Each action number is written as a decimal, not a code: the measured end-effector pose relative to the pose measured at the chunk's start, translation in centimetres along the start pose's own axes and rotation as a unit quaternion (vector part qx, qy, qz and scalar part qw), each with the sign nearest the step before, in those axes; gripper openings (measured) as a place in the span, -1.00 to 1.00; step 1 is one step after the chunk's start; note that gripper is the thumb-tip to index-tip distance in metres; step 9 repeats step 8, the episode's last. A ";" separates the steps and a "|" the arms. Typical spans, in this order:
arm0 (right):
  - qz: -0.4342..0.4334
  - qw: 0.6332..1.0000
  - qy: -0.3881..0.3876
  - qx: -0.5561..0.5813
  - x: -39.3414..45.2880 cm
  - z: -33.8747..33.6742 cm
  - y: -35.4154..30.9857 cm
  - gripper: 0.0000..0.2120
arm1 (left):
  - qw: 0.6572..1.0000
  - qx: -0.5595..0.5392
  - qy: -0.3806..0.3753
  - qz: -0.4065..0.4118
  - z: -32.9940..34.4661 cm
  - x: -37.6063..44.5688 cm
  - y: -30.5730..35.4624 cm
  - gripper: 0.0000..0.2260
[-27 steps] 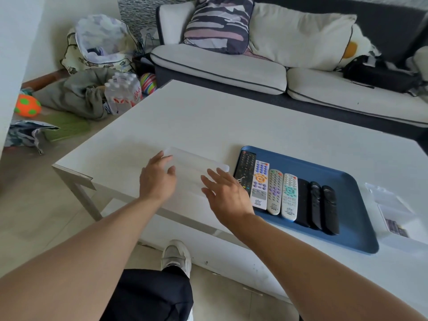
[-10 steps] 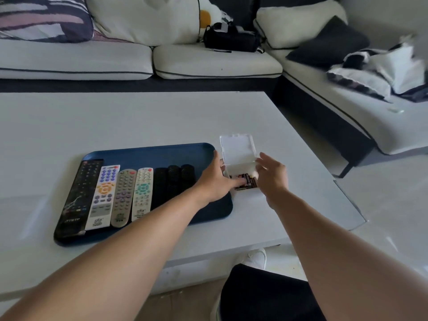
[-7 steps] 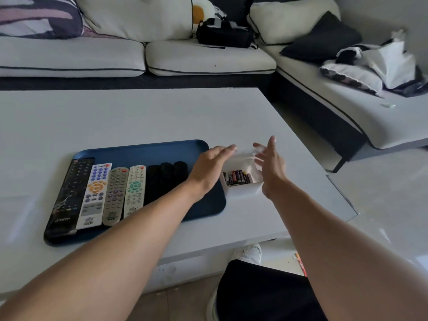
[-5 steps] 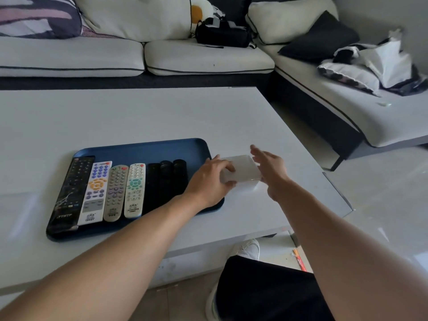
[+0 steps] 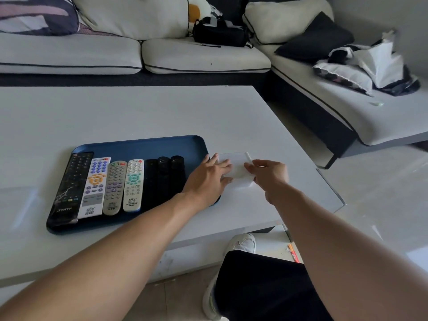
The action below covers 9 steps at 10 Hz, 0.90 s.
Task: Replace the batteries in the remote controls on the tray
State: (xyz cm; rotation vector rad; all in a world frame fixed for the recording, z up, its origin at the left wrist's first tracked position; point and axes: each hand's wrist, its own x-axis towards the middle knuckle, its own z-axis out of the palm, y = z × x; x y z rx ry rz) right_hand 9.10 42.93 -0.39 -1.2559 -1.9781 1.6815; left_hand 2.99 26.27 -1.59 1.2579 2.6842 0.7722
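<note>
While both bare arms reach forward over the white rectangular coffee table (image 5: 162, 117), the head view shows the small translucent white plastic box (image 5: 237, 169) lying with its lid closed on the tabletop near the table's right edge, just beside the right rim of the dark blue rounded plastic tray (image 5: 143, 145). The left hand (image 5: 209, 178) lies over the tray's right end with its fingers stretched out fairly straight, their tips resting on the left part of the box lid. The right hand (image 5: 269, 173) grips the box from the right side, thumb on the lid and fingers curled against the right wall. On the tray's left half seven remotes lie side by side, lengthwise toward the sofa: a long black remote (image 5: 69, 188) at the tray's left edge, a white remote with blue and orange buttons (image 5: 95, 185), a grey remote (image 5: 114, 187), a white remote with teal buttons (image 5: 133, 185), and three slim black remotes (image 5: 164, 179) touching one another. Beyond the table's far edge stands a white cushioned corner sofa (image 5: 199, 54) bearing a small black bag (image 5: 220, 34).
</note>
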 end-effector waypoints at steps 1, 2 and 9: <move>0.061 0.996 0.007 0.069 -0.6 0.0 0.4 -0.87 | 1.000 0.004 0.004 0.006 0.4 -0.1 0.0 -0.60; 0.126 0.986 0.006 0.113 -0.8 0.1 -0.4 -0.94 | 1.000 -0.006 0.006 0.010 0.6 -0.2 0.0 -0.60; 0.018 0.992 0.103 0.065 -1.9 1.3 -1.2 -0.65 | 0.974 -0.182 0.062 -0.116 -3.1 -3.4 -1.6 -0.54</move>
